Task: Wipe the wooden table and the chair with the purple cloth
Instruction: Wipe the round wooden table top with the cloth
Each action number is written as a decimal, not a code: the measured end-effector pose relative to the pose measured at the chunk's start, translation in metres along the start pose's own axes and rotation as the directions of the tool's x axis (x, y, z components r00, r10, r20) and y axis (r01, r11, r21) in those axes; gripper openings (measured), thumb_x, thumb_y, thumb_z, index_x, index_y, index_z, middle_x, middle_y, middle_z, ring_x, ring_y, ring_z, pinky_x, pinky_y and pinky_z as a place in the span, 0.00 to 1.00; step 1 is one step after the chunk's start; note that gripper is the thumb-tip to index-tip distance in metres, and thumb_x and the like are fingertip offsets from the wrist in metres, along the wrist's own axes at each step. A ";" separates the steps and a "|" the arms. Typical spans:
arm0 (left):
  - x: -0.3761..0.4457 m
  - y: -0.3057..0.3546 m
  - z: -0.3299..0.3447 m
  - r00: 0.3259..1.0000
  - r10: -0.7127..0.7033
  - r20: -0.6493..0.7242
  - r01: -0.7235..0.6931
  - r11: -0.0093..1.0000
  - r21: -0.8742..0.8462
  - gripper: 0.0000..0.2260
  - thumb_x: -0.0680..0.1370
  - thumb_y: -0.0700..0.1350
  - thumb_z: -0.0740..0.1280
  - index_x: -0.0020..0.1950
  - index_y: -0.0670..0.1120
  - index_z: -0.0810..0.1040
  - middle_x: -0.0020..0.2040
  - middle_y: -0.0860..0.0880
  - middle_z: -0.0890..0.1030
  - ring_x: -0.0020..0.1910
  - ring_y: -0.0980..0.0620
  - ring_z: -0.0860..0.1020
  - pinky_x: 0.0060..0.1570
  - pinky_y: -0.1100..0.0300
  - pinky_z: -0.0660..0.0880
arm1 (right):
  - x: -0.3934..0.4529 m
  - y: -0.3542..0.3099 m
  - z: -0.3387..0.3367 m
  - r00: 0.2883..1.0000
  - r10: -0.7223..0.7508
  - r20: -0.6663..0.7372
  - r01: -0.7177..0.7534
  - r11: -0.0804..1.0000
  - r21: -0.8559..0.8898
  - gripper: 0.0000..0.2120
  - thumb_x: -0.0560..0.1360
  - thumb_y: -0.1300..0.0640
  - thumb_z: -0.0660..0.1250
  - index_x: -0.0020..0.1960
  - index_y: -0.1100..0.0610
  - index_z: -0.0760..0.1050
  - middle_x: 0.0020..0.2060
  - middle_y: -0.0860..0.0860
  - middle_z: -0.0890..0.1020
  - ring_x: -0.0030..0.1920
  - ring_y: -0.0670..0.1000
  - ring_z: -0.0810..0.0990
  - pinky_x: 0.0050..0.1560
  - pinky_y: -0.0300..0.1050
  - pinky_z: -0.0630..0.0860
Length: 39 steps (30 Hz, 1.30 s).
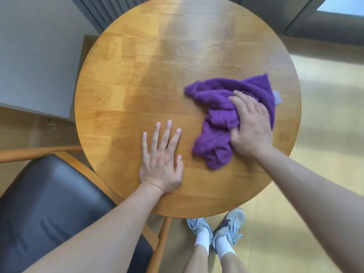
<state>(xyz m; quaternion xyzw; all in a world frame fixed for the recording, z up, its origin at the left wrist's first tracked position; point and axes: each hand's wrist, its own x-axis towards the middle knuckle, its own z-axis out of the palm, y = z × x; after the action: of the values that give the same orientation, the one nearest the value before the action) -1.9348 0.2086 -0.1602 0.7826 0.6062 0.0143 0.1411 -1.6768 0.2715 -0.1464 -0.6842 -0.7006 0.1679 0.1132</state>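
A round table of light brown wood (149, 79) is seen from above, and both bare hands of a person are laid on its top. The crumpled purple terry cloth (220, 107) lies on the right half of the table top, near the edge at that side. The right hand (251, 125) is placed on top of the cloth, with the fingers bent over the folds and the thumb pushed into the fabric, so that a bunch of cloth is gripped and pressed down on the wood. A small pale label (276, 97) is seen at the right border of the cloth. The left hand (161, 160) is laid flat on the bare wood just beside the cloth, palm down, with the fingers straight and a little spread; nothing is held by it. At the lower left, a wooden chair with a dark padded seat (49, 194) stands against the table, partly hidden by the left forearm. Below the table edge, two grey sports shoes with white socks (216, 227) are seen on the pale wooden floor (325, 99).
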 end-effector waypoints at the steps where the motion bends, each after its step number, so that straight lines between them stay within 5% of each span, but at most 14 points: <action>1: 0.000 0.000 0.000 1.000 0.002 0.001 -0.002 1.000 -0.004 0.35 0.75 0.53 0.58 0.83 0.49 0.61 0.85 0.47 0.53 0.84 0.43 0.49 0.79 0.35 0.47 | 0.000 -0.020 0.007 0.982 0.173 -0.074 -0.171 0.985 0.038 0.34 0.68 0.55 0.61 0.75 0.57 0.69 0.76 0.52 0.69 0.76 0.56 0.67 0.75 0.59 0.61; 4: 0.000 0.000 0.000 1.000 -0.003 -0.017 0.003 1.000 -0.002 0.32 0.74 0.53 0.59 0.78 0.45 0.67 0.84 0.45 0.57 0.84 0.42 0.51 0.79 0.34 0.49 | -0.014 -0.079 0.031 0.908 0.405 -0.107 -0.401 0.914 0.057 0.39 0.67 0.55 0.62 0.78 0.59 0.63 0.79 0.54 0.64 0.78 0.57 0.61 0.77 0.60 0.56; 11: 0.001 0.000 0.003 0.999 0.005 -0.040 -0.004 1.000 0.017 0.26 0.71 0.53 0.61 0.66 0.43 0.73 0.77 0.40 0.70 0.83 0.40 0.53 0.78 0.32 0.51 | -0.023 -0.068 0.034 0.993 0.006 0.116 0.011 0.990 -0.141 0.42 0.66 0.49 0.60 0.78 0.62 0.60 0.78 0.58 0.63 0.77 0.58 0.58 0.75 0.64 0.55; 17: 0.002 0.000 0.001 0.999 0.000 -0.032 0.001 1.000 0.021 0.35 0.71 0.54 0.62 0.77 0.45 0.66 0.82 0.44 0.61 0.84 0.42 0.50 0.78 0.33 0.51 | 0.052 -0.021 0.005 0.887 -0.406 0.222 0.437 0.892 -0.116 0.35 0.66 0.45 0.60 0.72 0.56 0.69 0.69 0.55 0.73 0.67 0.61 0.70 0.65 0.58 0.65; 26: 0.000 -0.001 -0.006 0.999 -0.032 0.029 0.034 0.998 -0.059 0.38 0.72 0.54 0.63 0.83 0.50 0.60 0.85 0.50 0.52 0.84 0.46 0.48 0.80 0.37 0.46 | 0.150 -0.048 0.013 0.927 -0.315 0.201 0.340 0.935 -0.101 0.37 0.68 0.45 0.56 0.77 0.52 0.61 0.78 0.51 0.63 0.78 0.56 0.59 0.76 0.61 0.55; 30: 0.002 0.013 -0.016 0.991 -0.132 0.001 0.128 0.964 -0.232 0.34 0.71 0.50 0.64 0.79 0.49 0.67 0.83 0.53 0.59 0.83 0.49 0.53 0.79 0.37 0.51 | 0.155 -0.044 0.010 0.911 -0.339 0.234 0.361 0.931 -0.056 0.37 0.69 0.44 0.55 0.77 0.53 0.60 0.79 0.51 0.61 0.79 0.56 0.57 0.77 0.62 0.52; 32: 0.011 0.031 -0.022 0.951 -0.298 -0.084 0.247 0.895 -0.371 0.31 0.72 0.49 0.64 0.76 0.47 0.69 0.79 0.51 0.67 0.81 0.49 0.61 0.76 0.38 0.60 | 0.145 -0.039 0.009 0.916 -0.338 0.218 0.349 0.937 -0.010 0.36 0.69 0.45 0.56 0.76 0.53 0.62 0.79 0.51 0.63 0.78 0.56 0.59 0.77 0.60 0.53; 35: 0.036 0.063 -0.032 0.741 -0.653 -0.159 0.388 0.608 -0.692 0.33 0.74 0.51 0.67 0.78 0.43 0.66 0.72 0.47 0.72 0.71 0.47 0.71 0.68 0.44 0.70 | 0.118 -0.038 0.002 0.932 -0.295 0.212 0.289 0.955 0.059 0.35 0.67 0.48 0.60 0.74 0.55 0.65 0.75 0.51 0.67 0.75 0.57 0.63 0.75 0.57 0.57; 37: 0.055 0.079 -0.037 0.627 -0.766 -0.142 0.431 0.493 -0.755 0.36 0.75 0.55 0.69 0.80 0.43 0.64 0.76 0.45 0.69 0.73 0.46 0.69 0.71 0.45 0.68 | 0.093 -0.037 -0.009 0.921 -0.293 0.258 0.273 0.956 0.110 0.35 0.65 0.48 0.62 0.72 0.56 0.68 0.73 0.52 0.69 0.73 0.57 0.66 0.72 0.57 0.60; 39: 0.069 0.090 -0.037 0.599 -0.792 -0.120 0.517 0.497 -0.697 0.33 0.75 0.59 0.70 0.77 0.46 0.71 0.80 0.44 0.64 0.76 0.46 0.66 0.76 0.48 0.63 | 0.068 -0.030 -0.022 0.869 -0.354 0.346 0.303 0.933 0.193 0.34 0.65 0.47 0.62 0.71 0.55 0.69 0.72 0.52 0.70 0.72 0.57 0.67 0.70 0.57 0.63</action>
<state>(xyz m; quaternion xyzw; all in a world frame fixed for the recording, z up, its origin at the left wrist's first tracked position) -1.8390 0.2619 -0.1133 0.3707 0.8397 0.3181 0.2372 -1.6985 0.3408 -0.1197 -0.5010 -0.8026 0.3200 0.0493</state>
